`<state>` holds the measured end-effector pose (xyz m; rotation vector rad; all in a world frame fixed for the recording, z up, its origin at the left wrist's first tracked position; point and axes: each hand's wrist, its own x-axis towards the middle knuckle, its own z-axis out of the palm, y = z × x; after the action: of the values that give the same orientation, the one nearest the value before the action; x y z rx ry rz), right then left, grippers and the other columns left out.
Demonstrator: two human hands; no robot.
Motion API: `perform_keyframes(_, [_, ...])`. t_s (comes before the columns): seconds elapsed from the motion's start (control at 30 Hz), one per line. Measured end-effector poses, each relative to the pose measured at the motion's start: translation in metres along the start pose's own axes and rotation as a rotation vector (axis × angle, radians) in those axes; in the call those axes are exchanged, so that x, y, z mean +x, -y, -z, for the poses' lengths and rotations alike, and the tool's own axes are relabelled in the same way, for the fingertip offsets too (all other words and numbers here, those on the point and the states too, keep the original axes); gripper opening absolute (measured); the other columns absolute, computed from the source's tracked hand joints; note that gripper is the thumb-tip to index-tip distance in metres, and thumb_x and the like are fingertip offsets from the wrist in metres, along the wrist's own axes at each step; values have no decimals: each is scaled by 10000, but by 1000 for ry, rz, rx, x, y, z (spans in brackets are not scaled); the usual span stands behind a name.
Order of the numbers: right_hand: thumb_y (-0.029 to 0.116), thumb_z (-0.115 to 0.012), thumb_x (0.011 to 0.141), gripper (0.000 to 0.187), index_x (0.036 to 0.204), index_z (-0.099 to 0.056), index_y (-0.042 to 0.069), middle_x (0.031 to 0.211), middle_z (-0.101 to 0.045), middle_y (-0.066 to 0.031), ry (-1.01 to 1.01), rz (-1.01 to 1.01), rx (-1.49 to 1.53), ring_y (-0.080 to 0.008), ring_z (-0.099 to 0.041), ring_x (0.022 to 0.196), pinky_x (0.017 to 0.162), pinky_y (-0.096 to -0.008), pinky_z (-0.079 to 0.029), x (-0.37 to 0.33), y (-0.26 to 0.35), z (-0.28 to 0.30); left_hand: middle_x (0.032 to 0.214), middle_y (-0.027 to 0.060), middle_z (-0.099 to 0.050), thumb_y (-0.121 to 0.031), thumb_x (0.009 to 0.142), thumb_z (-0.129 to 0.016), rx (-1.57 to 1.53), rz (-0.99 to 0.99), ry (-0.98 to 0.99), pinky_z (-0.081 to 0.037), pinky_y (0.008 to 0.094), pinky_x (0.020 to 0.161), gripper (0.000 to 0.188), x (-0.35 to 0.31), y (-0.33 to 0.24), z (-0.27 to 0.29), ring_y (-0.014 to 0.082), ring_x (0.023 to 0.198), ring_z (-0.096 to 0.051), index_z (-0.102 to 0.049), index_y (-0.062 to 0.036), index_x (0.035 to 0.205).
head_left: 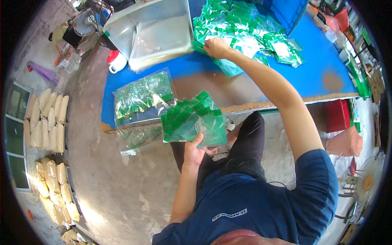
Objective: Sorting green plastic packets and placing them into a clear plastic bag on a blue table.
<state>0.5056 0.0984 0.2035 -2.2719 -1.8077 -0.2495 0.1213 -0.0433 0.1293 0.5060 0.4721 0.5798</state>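
Note:
My left hand [193, 152] grips a fanned-out bunch of green and clear plastic packets [192, 120] just off the table's front edge, thumb on top. Out at the far side, my right hand [217, 48] is closed on a green packet [199, 45] at the left border of a big heap of shiny green packets [241, 24]. Left of the bunch, a large clear plastic bag [145, 96] with green packets inside lies on the blue table, its near end hanging over the edge.
A metal bin [119, 34] holding a stack of clear bags [161, 38] stands at the back left, beside a white mug with a red lid [116, 61]. A blue crate [288, 14] borders the heap. Brown paper sacks [45, 118] line the left wall; a fan [367, 183] stands at right.

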Motion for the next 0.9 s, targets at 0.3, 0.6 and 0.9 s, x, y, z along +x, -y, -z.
perform_keyframes(0.3, [357, -641, 960, 423, 1246, -660, 46, 1109, -673, -23, 93, -180, 1342, -125, -605, 954, 851, -301, -497, 15, -38, 115, 1321, 70, -577, -32, 895, -658, -60, -7, 25, -431, 429, 1081, 487, 1, 1, 12, 229, 1237, -551, -498, -56, 1355])
perform_keyframes(0.6, [537, -650, 868, 520, 967, -706, 31, 903, -708, -211, -272, -324, 189, -395, -686, 820, 757, -477, -549, -28, -69, 35, 1353, 82, -559, -16, 893, -656, -46, -27, -27, -426, 435, 1094, 518, 7, 9, 19, 248, 1260, -534, -478, -59, 1378])
perform_keyframes(0.9, [225, -663, 800, 299, 986, -696, -7, 1014, -700, -228, 31, -151, 242, -355, -705, 930, 814, -491, -559, 3, 90, -12, 1347, 82, -568, 8, 876, -674, 12, -55, -87, -434, 465, 1086, 522, 4, 8, 14, 252, 1249, -544, -502, -75, 1363])
